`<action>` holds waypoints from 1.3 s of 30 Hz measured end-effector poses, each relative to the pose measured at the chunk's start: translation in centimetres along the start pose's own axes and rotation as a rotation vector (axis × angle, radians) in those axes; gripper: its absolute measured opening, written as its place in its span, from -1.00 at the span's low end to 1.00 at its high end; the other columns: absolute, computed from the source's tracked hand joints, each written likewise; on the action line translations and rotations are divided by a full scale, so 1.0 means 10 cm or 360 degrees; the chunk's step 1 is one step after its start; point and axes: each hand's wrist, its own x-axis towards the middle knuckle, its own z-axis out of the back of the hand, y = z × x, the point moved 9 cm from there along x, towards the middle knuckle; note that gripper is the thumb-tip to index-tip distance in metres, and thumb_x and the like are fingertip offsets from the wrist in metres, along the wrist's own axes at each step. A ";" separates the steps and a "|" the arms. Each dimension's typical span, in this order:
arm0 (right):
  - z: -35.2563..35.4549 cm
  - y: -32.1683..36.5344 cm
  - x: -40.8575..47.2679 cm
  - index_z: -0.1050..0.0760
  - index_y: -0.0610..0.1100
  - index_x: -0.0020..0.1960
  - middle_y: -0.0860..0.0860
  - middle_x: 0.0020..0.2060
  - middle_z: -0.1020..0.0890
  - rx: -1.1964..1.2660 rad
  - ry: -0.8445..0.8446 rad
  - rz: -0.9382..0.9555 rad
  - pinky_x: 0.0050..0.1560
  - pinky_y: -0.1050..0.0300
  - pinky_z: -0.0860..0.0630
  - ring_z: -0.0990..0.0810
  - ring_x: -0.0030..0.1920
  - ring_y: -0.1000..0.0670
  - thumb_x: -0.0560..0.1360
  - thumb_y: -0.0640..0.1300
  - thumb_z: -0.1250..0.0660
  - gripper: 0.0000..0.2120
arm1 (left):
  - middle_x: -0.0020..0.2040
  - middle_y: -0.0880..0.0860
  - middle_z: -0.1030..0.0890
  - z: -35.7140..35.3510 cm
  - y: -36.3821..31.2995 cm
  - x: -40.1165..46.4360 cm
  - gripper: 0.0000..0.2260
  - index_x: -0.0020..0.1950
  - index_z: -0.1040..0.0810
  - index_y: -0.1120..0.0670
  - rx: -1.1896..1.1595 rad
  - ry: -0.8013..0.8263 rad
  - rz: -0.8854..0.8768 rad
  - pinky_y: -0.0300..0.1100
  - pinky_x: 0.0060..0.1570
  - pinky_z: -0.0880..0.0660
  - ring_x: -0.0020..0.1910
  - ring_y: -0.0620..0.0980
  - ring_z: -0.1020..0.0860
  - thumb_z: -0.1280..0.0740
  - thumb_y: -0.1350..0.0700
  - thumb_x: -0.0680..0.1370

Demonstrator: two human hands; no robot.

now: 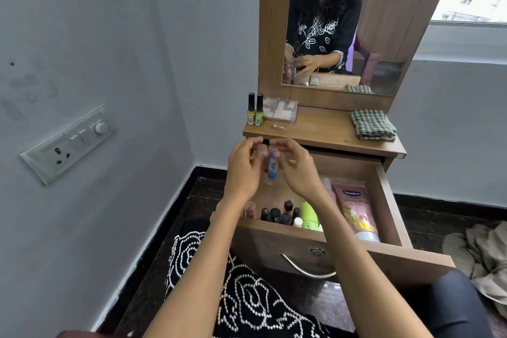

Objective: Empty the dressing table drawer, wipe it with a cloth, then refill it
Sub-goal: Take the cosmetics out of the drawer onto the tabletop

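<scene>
Both hands [270, 164] pinched small clear pink-capped bottles [270, 162] above open brown wooden drawer [389, 200]; loose pinch risked drop.

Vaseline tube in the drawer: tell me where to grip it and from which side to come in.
Judging by its pose, grip the Vaseline tube across its wide pink body, coming from above. It lies flat along the right side of the drawer, close to the wall, cap toward the front, so its top face is the most open.
</scene>
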 end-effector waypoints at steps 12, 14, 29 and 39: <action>-0.18 0.19 0.76 -0.39 -0.12 0.33 0.06 0.11 -0.43 0.0273 -0.0168 -0.0021 -0.04 0.18 -0.61 -0.47 0.12 0.10 0.51 -0.46 -0.21 -0.54 | -0.04 -0.03 -0.57 0.19 0.08 0.78 -0.87 0.06 -0.57 0.14 -0.0495 -0.0361 0.0193 -0.11 -0.05 -0.59 0.01 -0.04 -0.56 -0.32 0.23 0.54; -0.22 0.14 0.86 -0.40 -0.11 0.32 0.07 0.12 -0.42 0.0279 -0.0195 -0.0067 -0.05 0.15 -0.62 -0.48 0.12 0.08 0.50 -0.47 -0.21 -0.54 | -0.04 -0.02 -0.58 0.17 0.15 0.87 -0.84 0.08 -0.58 0.16 -0.0478 -0.0344 0.0237 -0.21 -0.08 -0.56 -0.01 -0.07 -0.55 -0.32 0.27 0.52; -0.44 -0.29 1.05 -0.47 -0.02 0.25 -0.04 0.17 -0.52 0.0355 -0.0487 -0.0089 0.02 0.25 -0.57 -0.54 0.04 0.04 0.49 -0.47 -0.24 -0.53 | 0.08 0.05 -0.61 0.01 0.47 1.07 -0.80 0.17 -0.56 0.16 -0.0437 -0.0363 0.0235 -0.25 -0.04 -0.55 -0.04 -0.14 -0.52 -0.28 0.25 0.56; -0.46 -0.26 1.03 -0.39 -0.06 0.37 -0.06 0.26 -0.43 0.0109 -0.0541 0.0019 0.21 0.07 -0.52 -0.47 0.25 -0.06 0.52 -0.47 -0.18 -0.49 | 0.09 0.08 -0.61 -0.04 0.52 1.10 -0.78 0.18 -0.56 0.15 -0.0399 -0.0347 0.0235 -0.23 -0.02 -0.54 -0.02 -0.11 -0.53 -0.32 0.26 0.53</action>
